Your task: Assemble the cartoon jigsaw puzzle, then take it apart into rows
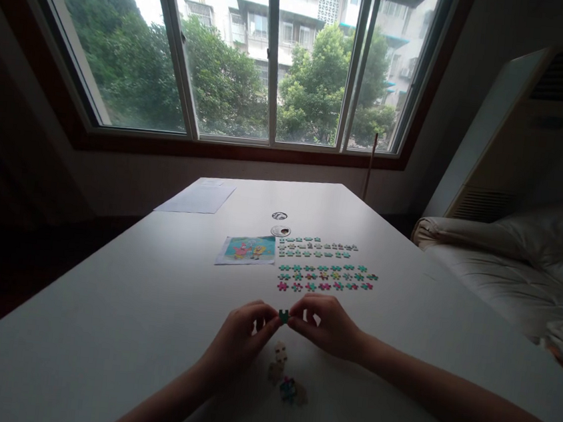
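A small dark green jigsaw puzzle piece (283,316) is pinched between my two hands, just above the white table. My left hand (246,328) has its thumb and fingertips closed on the piece's left side. On its right side, my right hand (326,323) grips with thumb and forefinger. Nearer to me lie a few loose pieces: a pale one (281,352) and a teal patterned one (287,389). Beyond my hands, several puzzle pieces (325,277) are laid out in rows. A printed picture sheet (247,250) with colourful cartoon figures lies left of those rows.
The white table (114,314) reaches toward the window. Papers (196,198) lie at its far left corner. Two round marks or discs, including a nearer one (281,231), sit behind the rows. A pale sofa (496,274) stands to the right.
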`<act>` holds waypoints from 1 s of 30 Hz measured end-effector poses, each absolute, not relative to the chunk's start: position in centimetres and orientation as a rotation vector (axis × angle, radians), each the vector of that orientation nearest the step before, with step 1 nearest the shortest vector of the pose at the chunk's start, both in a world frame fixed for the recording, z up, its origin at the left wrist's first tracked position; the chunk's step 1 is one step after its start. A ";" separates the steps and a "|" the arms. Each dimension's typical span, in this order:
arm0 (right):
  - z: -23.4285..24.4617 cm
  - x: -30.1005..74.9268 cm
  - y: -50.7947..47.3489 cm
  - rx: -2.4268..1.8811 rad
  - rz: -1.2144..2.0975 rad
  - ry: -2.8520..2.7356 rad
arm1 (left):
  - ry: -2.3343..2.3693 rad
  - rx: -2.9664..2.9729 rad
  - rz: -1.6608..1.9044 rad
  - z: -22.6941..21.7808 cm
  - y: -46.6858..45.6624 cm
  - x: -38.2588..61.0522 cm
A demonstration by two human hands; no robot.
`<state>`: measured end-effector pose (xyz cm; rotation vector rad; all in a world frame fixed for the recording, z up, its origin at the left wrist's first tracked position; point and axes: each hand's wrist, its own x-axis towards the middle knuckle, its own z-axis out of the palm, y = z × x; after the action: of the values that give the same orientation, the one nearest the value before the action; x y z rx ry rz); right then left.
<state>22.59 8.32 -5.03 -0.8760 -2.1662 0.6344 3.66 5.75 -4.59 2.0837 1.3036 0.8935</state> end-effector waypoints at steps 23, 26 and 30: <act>-5.3 22.6 8.0 -0.826 0.440 -2.174 | 1.186 1.804 0.835 -4.6 6.2 2.8; -5.1 22.7 7.9 -0.805 0.372 -2.200 | 1.173 1.803 0.838 -4.6 6.2 2.9; -5.0 22.7 7.8 -0.749 0.263 -2.231 | 1.157 1.786 0.829 -4.3 6.0 3.0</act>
<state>22.65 7.82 -4.96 -0.7492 -2.2309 0.2633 2.99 6.03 -4.34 1.7858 1.1565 0.8286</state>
